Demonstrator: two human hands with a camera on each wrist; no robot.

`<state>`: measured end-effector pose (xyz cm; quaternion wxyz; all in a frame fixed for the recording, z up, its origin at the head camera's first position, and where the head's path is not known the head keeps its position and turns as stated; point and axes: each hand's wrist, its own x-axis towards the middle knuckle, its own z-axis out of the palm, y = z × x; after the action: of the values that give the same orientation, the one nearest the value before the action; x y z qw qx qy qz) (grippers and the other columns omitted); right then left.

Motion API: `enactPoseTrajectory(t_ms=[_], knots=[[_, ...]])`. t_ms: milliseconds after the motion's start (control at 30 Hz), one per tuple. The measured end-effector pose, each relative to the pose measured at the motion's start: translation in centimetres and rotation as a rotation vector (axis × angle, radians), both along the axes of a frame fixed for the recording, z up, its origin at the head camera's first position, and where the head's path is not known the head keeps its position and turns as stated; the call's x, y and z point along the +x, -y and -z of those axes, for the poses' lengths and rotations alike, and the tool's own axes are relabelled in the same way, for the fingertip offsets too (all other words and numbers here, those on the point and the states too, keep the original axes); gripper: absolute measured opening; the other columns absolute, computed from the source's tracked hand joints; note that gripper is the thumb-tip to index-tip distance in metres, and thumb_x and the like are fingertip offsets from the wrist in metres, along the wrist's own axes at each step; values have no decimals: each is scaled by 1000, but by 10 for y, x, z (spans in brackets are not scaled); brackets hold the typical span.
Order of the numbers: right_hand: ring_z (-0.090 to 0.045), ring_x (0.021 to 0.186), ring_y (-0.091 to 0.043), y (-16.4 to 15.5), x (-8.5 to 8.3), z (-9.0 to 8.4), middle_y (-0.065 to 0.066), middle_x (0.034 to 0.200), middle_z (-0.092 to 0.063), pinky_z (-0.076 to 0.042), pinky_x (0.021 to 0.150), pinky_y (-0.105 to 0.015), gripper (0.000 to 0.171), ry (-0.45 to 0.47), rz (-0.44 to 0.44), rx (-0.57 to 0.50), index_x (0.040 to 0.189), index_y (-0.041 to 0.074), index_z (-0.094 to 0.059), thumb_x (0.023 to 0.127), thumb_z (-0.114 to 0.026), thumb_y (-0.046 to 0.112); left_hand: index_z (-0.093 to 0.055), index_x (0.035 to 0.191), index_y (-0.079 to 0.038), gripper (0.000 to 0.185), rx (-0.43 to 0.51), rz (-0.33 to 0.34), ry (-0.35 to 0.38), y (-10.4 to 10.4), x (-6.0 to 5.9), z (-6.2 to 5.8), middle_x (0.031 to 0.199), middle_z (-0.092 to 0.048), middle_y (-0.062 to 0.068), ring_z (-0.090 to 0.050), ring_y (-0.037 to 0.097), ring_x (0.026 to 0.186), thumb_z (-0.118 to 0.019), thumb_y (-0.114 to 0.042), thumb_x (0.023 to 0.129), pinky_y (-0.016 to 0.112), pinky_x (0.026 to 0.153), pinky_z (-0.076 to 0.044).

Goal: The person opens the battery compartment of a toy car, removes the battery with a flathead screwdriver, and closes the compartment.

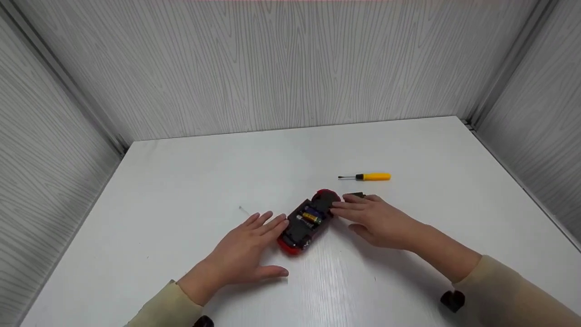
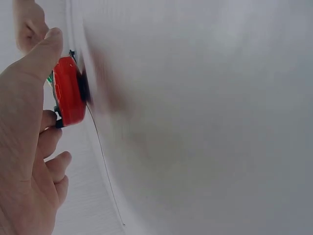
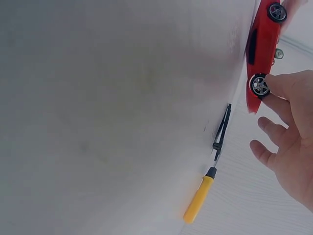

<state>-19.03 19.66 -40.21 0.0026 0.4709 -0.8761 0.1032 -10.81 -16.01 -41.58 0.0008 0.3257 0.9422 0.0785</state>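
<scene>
A red toy car [image 1: 307,221] lies upside down mid-table, its battery bay open and batteries [image 1: 310,216] showing. My left hand [image 1: 268,225] lies flat on the table with straight fingers against the car's left side; the left wrist view shows my left hand [image 2: 29,147] beside the car [image 2: 68,95]. My right hand [image 1: 347,209] reaches with extended fingers to the car's far end. In the right wrist view my right hand [image 3: 288,127] has a fingertip touching a wheel of the car [image 3: 261,49]. Neither hand grips anything.
A yellow-handled screwdriver [image 1: 370,176] lies behind the car, the same screwdriver [image 3: 199,198] showing in the right wrist view. A small black cover [image 1: 355,195] rests by my right fingertips, seen as a thin black cover [image 3: 221,129]. Grey wood-grain walls enclose the white table [image 1: 181,181].
</scene>
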Motion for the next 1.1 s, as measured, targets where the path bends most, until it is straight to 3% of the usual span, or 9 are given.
enactPoseTrajectory(t_ms=[400,767,1100], knots=[[-32,156,-35,-1,14,-1,-5,165,-45,-39,114,-64,58,28,-14,22,159,15,-51,104,-69,16,-35,167,-13,105,-10,-61,-2,1,-6,1,172,-32,1,-28,30,159,-61,-80,91,47,129,-18],[-38,154,-34,-2,28,0,-5,160,-52,-39,114,-63,57,13,-37,19,158,15,-53,103,-69,17,-31,168,-10,107,-3,-78,-9,0,-11,0,173,-29,5,-28,33,158,-58,-81,92,47,129,-18],[-37,154,-33,-2,35,0,-4,161,-50,-39,115,-62,57,15,-44,47,159,16,-51,105,-68,20,-31,168,-8,108,94,-93,55,-1,-17,1,173,-28,5,-28,31,158,-62,-78,91,44,129,-19]])
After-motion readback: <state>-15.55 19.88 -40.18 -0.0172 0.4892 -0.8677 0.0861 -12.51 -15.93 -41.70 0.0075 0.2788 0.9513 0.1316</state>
